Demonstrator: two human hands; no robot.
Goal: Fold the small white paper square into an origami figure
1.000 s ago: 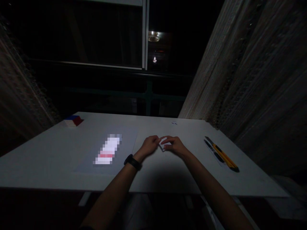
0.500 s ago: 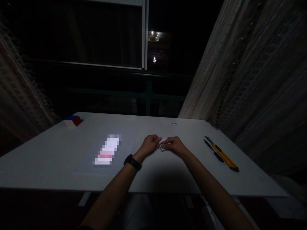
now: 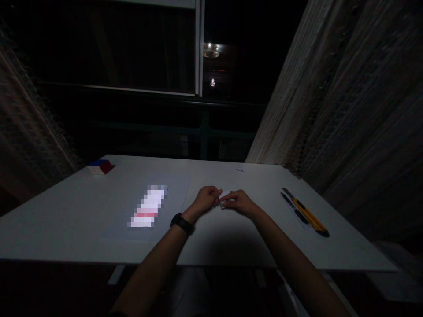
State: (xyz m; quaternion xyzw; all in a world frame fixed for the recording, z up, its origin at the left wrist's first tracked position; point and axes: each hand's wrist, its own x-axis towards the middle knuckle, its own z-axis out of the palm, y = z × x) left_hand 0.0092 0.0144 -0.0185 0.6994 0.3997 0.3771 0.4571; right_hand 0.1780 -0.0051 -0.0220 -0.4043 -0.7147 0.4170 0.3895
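Note:
Between my two hands, just above the white table [image 3: 211,240], is a small piece of white paper [image 3: 225,193], partly hidden by my fingers. My left hand [image 3: 206,197], with a black watch [image 3: 182,223] on its wrist, pinches the paper's left edge between thumb and fingers. From the right, my right hand [image 3: 240,202] grips the same paper, its index finger stretched across it and the thumb below. Whether the paper is folded is too dim to make out.
At left a lit, blurred-out phone [image 3: 148,207] lies on a white sheet [image 3: 180,193]. A coloured cube [image 3: 101,167] sits in the far left corner. On the right are a yellow utility knife [image 3: 309,214] and a dark pen [image 3: 294,208]. Small scraps [image 3: 240,170] lie near the back edge.
My right fingers have shifted slightly left over the white paper, so less of it shows. My left hand has barely moved.

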